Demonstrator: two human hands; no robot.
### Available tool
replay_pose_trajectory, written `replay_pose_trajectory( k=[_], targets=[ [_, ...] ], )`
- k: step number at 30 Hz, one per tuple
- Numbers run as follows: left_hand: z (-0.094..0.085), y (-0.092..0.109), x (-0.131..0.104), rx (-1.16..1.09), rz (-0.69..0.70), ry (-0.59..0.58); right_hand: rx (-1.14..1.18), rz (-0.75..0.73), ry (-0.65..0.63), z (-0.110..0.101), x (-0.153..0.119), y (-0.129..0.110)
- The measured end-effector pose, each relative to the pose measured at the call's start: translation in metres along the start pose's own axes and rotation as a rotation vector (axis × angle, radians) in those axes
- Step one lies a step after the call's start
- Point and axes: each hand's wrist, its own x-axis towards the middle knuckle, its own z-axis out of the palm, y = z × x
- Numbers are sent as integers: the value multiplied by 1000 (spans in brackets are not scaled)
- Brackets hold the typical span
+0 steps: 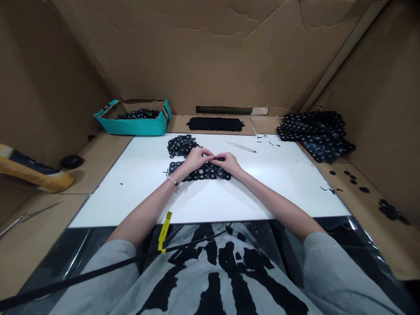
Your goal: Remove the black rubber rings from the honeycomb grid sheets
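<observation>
Both hands meet over a flat strip of black rings (200,173) with pale centres, lying on the white board (131,197). My left hand (198,158) comes in over the strip, its thumb and index finger pinched at the top edge. Right beside it, my right hand (228,162) pinches a small black piece, thumb against index finger. The fingertips of the two hands nearly touch. Just behind my left hand is a loose pile of black rings (181,145).
A teal box (131,127) of black rings stands back left. Behind the board lies a black stack (215,124); a silver pen-like tool (242,147) rests on it. Dotted black material (318,133) is back right. Scissors (28,216) and a yellow-and-blue object (36,170) are left.
</observation>
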Motion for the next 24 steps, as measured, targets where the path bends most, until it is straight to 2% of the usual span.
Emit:
replay_pose_trajectory(
  k=[3,10,19,24],
  targets=[
    [2,-1,-1,-31,-32,-16,-48,32,-6,0,-3,-5],
    [7,-7,2,-112,-125,12,-269,-60,-5,3,-3,-6],
    [5,-10,4,-161,-107,40,-155,-34,-16,2,1,-2],
    [11,-6,0,-129,-103,94,-116,-46,-20,0,2,-2]
  ],
)
